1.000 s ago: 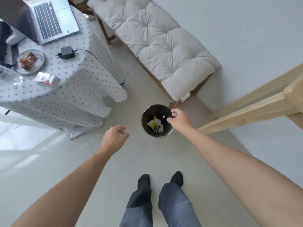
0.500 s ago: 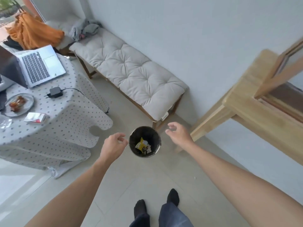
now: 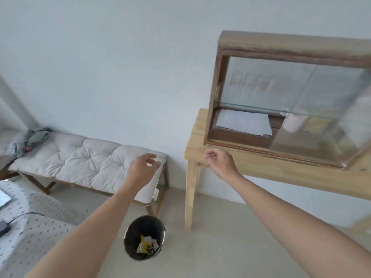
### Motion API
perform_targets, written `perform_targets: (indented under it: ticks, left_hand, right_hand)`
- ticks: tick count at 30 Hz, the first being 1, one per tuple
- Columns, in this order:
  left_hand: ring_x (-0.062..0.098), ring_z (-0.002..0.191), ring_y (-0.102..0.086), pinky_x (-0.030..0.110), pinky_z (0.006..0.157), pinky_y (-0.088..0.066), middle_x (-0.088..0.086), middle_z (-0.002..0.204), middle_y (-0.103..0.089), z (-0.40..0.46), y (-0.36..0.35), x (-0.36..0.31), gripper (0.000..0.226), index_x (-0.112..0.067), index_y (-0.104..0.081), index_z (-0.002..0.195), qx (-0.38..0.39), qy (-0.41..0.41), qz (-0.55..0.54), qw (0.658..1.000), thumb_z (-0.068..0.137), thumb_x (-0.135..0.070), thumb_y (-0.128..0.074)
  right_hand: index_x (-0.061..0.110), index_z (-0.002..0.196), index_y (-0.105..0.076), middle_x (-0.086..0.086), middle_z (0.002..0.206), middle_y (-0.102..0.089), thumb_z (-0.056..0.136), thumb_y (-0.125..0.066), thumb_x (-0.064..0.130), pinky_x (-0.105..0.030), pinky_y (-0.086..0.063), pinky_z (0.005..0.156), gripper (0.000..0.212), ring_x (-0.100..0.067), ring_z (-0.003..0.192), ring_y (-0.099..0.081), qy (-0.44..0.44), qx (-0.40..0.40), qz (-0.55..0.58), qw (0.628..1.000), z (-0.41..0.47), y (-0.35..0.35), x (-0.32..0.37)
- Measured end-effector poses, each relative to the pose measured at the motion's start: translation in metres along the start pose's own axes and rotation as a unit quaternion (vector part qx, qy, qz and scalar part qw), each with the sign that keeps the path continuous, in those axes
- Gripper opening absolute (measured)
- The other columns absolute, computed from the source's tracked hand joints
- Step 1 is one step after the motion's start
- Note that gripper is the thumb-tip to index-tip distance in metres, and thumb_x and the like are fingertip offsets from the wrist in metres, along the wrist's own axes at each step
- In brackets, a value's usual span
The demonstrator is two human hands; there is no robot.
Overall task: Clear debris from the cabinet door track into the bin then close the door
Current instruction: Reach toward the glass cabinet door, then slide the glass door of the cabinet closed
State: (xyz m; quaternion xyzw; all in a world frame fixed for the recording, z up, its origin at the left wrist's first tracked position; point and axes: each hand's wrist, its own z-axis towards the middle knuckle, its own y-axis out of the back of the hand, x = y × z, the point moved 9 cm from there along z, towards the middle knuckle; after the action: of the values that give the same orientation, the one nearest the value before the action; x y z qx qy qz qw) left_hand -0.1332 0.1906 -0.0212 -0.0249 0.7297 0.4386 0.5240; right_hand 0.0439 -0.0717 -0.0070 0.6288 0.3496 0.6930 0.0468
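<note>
Both bare forearms reach forward and up from the lower corners of the view, roughly parallel. Left hand [image 3: 143, 167] raised, back of hand toward camera, fingers loosely curled, thumb and forefinger near each other but holding nothing. Right hand [image 3: 220, 162] at about the same height, wrist slightly bent, fingers curled in a loose half-fist, empty too. Hands well apart, not touching anything.

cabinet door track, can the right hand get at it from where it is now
Probably yes: the right hand hovers empty just below the track at the cabinet's open left end, with nothing between them.
</note>
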Motion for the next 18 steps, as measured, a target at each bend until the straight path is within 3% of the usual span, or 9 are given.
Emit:
perform_targets:
  ticks: [2,5,7,10,13,15,18]
  left_hand:
    - [0.026,0.095,-0.078,0.039,0.085,-0.061,-0.008,0.106,-0.08,0.01,-0.014,-0.04,0.037,-0.02,-0.074,0.133,0.01,-0.034,-0.009,0.999,0.098,-0.033,-0.075]
    - [0.024,0.099,-0.075,0.035,0.081,-0.056,-0.01,0.108,-0.079,0.026,-0.036,-0.092,0.039,-0.02,-0.072,0.137,0.024,-0.065,-0.035,0.997,0.1,-0.033,-0.075]
    - [0.018,0.101,-0.071,0.032,0.086,-0.05,-0.012,0.107,-0.077,0.036,-0.051,-0.121,0.041,-0.02,-0.071,0.139,0.034,-0.082,-0.044,0.995,0.1,-0.033,-0.075]
    - [0.013,0.104,-0.07,0.025,0.087,-0.047,-0.007,0.124,-0.076,0.047,-0.074,-0.159,0.047,-0.023,-0.068,0.145,0.056,-0.099,-0.059,0.992,0.1,-0.035,-0.075]
    - [0.02,0.126,-0.069,0.023,0.092,-0.047,0.0,0.149,-0.067,0.054,-0.096,-0.187,0.061,-0.027,-0.056,0.157,0.074,-0.116,-0.081,0.987,0.1,-0.036,-0.076]
    - [0.025,0.141,-0.062,0.032,0.106,-0.047,0.004,0.159,-0.059,0.057,-0.11,-0.203,0.073,-0.027,-0.044,0.165,0.082,-0.135,-0.1,0.982,0.1,-0.036,-0.077]
    - [0.026,0.15,-0.054,0.039,0.117,-0.045,0.002,0.165,-0.052,0.059,-0.127,-0.216,0.083,-0.03,-0.031,0.168,0.096,-0.151,-0.134,0.975,0.1,-0.035,-0.078]
  right_hand:
    - [0.018,0.096,-0.079,-0.002,0.089,-0.078,0.096,-0.07,0.024,-0.04,-0.06,0.081,0.011,-0.024,0.083,-0.076,0.008,-0.042,0.015,0.999,0.002,0.046,-0.007]
    - [0.024,0.086,-0.071,0.006,0.064,-0.071,0.1,-0.068,0.032,-0.035,-0.054,0.066,0.016,-0.008,0.056,-0.069,0.025,-0.113,0.017,0.993,0.004,0.118,-0.022]
    - [0.02,0.087,-0.068,0.004,0.063,-0.07,0.104,-0.062,0.04,-0.043,-0.057,0.072,0.027,-0.016,0.062,-0.069,0.021,-0.153,0.021,0.988,0.004,0.161,-0.037]
    - [0.021,0.09,-0.065,-0.002,0.077,-0.074,0.108,-0.054,0.038,-0.054,-0.061,0.082,0.027,-0.027,0.077,-0.074,0.018,-0.221,0.028,0.975,0.0,0.218,-0.057]
    - [0.017,0.115,-0.066,-0.009,0.108,-0.077,0.111,-0.051,0.023,-0.048,-0.058,0.09,0.017,-0.033,0.1,-0.074,0.07,-0.292,-0.029,0.954,-0.008,0.259,-0.06]
    - [0.011,0.137,-0.061,-0.014,0.135,-0.066,0.108,-0.055,0.014,-0.048,-0.053,0.102,0.029,-0.035,0.122,-0.066,0.123,-0.316,-0.078,0.938,-0.009,0.276,-0.054]
    - [0.013,0.158,-0.045,-0.014,0.167,-0.035,0.101,-0.066,0.012,-0.052,-0.037,0.124,0.061,-0.037,0.154,-0.035,0.206,-0.341,-0.246,0.884,-0.005,0.292,-0.041]
